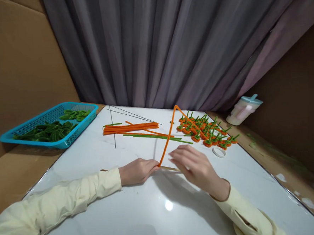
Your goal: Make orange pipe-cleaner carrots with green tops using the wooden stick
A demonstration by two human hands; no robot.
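- Left hand point(137, 170) — closed, fingertips pinching the lower end of the bent orange pipe cleaner point(166, 140), which rises toward 12 o'clock.
- Right hand point(195, 164) — half open and blurred over a thin stick point(170, 168); whether it grips the stick is unclear.
- Blue basket point(78, 131) at 10 o'clock.

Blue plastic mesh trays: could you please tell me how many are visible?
1. The blue plastic mesh tray sits far left, beside the white table, holding green pipe-cleaner pieces, away from the left hand pinching the bent orange pipe cleaner. Others may lie outside the frame.
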